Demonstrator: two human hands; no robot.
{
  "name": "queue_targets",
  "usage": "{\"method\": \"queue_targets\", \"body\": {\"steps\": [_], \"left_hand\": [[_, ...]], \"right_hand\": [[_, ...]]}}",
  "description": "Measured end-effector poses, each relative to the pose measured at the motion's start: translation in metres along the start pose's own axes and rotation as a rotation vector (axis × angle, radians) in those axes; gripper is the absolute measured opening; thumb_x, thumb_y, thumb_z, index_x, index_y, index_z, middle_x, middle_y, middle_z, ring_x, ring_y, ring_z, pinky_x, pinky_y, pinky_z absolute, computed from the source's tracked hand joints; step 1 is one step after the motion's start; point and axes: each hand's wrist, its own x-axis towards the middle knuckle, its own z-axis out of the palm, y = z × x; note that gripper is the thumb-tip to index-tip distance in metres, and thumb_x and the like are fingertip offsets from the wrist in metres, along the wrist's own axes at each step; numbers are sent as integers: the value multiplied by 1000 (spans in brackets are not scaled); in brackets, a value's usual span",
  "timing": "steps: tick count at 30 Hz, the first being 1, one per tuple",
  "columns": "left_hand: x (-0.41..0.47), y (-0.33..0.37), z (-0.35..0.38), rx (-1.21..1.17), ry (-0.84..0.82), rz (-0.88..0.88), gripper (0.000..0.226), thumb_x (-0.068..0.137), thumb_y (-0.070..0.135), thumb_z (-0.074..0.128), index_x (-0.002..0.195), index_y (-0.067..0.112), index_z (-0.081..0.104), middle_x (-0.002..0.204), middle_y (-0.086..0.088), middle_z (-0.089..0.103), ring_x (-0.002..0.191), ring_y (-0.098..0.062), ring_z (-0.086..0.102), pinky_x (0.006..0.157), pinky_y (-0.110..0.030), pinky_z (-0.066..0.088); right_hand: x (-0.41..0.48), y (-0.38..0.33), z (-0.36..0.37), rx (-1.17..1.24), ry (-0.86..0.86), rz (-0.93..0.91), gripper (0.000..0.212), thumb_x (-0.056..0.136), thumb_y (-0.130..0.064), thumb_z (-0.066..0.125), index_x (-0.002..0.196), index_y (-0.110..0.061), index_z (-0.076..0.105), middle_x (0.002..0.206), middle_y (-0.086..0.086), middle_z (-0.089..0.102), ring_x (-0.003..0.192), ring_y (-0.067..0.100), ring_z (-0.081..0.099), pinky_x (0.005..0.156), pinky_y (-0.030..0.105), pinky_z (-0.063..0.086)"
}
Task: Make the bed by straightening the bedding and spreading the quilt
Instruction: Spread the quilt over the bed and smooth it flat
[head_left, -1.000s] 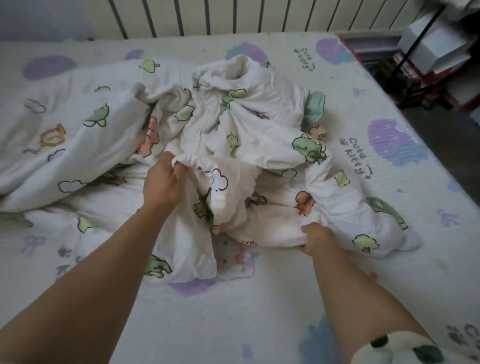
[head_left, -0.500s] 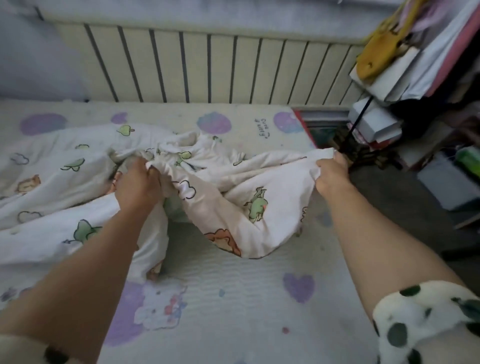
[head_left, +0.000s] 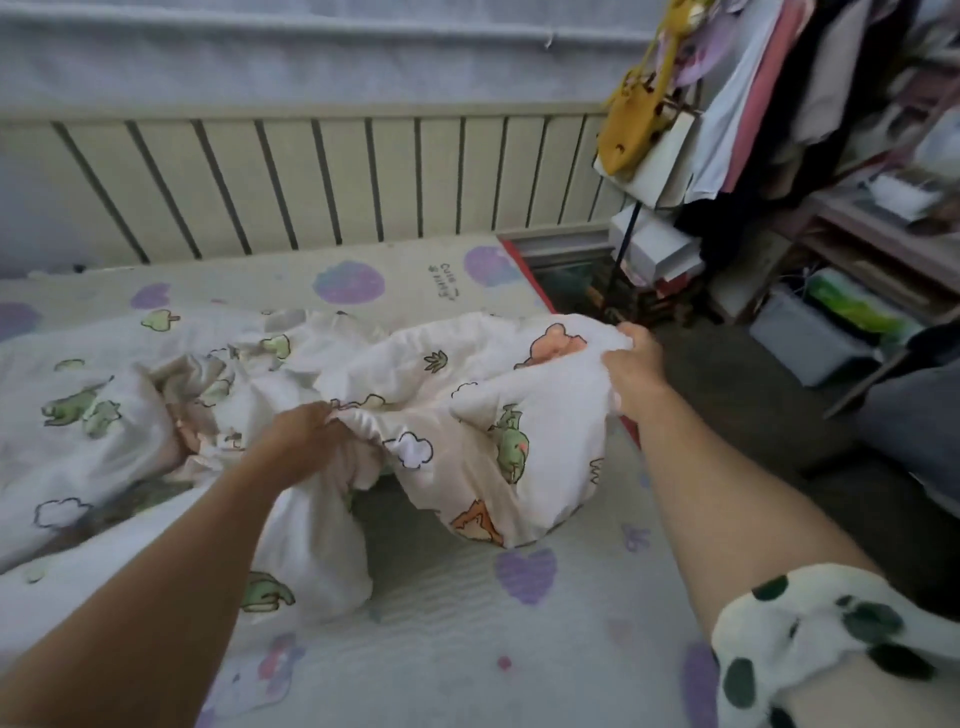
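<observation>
Left hand (head_left: 306, 436) has a fistful of the quilt (head_left: 467, 415), fingers curled into a bunched fold near the middle of the bed. Right hand (head_left: 635, 366) pinches the quilt's far edge over by the right side of the mattress (head_left: 467, 623), holding it up off the sheet so the fabric sags between the two hands. Rest of the quilt is heaped in a rumpled pile to the left. Slatted headboard (head_left: 311, 176) behind, cluttered rack (head_left: 753, 130) on the right.

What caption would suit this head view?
Both hands, left and right, grip a crumpled quilt over the bed.
</observation>
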Motion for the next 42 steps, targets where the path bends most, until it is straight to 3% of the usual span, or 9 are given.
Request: {"method": "queue_targets", "body": {"steps": [3, 9, 21, 24, 27, 31, 34, 38, 42], "left_hand": [[-15, -3, 73, 96, -237, 52, 27, 93, 26, 52, 117, 16, 59, 124, -10, 59, 109, -27, 54, 86, -31, 40], [-41, -23, 197, 379, -576, 80, 13, 89, 29, 50, 98, 19, 50, 115, -5, 57, 106, -22, 55, 82, -28, 43], [-51, -8, 216, 96, -494, 12, 39, 86, 4, 47, 123, 16, 52, 114, -5, 63, 105, -24, 58, 91, -35, 48], [-48, 5, 211, -20, -336, 20, 35, 90, 8, 49, 124, 13, 54, 115, -8, 64, 108, -27, 58, 91, -32, 46], [-45, 15, 209, -71, -276, 79, 37, 90, 12, 52, 127, 13, 54, 122, -8, 61, 114, -26, 55, 94, -31, 41], [-50, 19, 219, -79, -246, 160, 46, 90, 14, 51, 135, 17, 46, 130, -9, 52, 119, -26, 51, 97, -36, 41], [-56, 18, 232, -13, -278, 257, 56, 90, 17, 51, 144, 24, 37, 140, -11, 41, 127, -28, 42, 99, -40, 42], [-65, 25, 256, 108, -363, 331, 61, 92, 25, 53, 148, 35, 28, 154, -3, 16, 138, -26, 23, 106, -43, 37], [-68, 27, 280, 115, -394, 303, 65, 90, 32, 59, 147, 36, 28, 156, 0, 4, 139, -26, 19, 105, -44, 39]], "right_hand": [[-20, 89, -7, -298, -185, 139, 48, 86, 1, 54, 132, -9, 51, 123, 7, 56, 107, 27, 56, 80, 28, 46], [-71, 230, -31, -486, -394, 404, 59, 80, -7, 64, 134, -18, 44, 132, 12, 46, 112, 25, 50, 81, 26, 44], [-99, 223, -21, -475, -519, 318, 59, 79, -1, 65, 135, -16, 51, 129, 9, 54, 115, 25, 54, 96, 32, 46], [-120, 211, -2, -448, -957, 474, 62, 78, -2, 64, 135, -24, 52, 118, 10, 61, 86, 17, 64, 71, 28, 55], [-151, 211, 17, -458, -1315, 601, 52, 87, 3, 56, 134, -19, 53, 108, 8, 60, 90, 19, 59, 75, 27, 49], [-164, 227, 18, -662, -1172, 576, 29, 87, 3, 56, 108, -14, 68, 84, 6, 69, 76, 16, 65, 66, 23, 48], [-155, 258, 5, -645, -688, 416, 18, 85, 3, 49, 87, -1, 67, 86, 17, 66, 75, 26, 64, 73, 34, 53], [-135, 294, -13, -615, -320, 396, 34, 89, -4, 49, 122, 0, 56, 124, 16, 57, 114, 31, 54, 94, 34, 44], [-111, 335, -12, -337, -164, 566, 57, 81, -15, 55, 135, -8, 39, 131, 14, 50, 115, 33, 55, 94, 41, 48]]}}
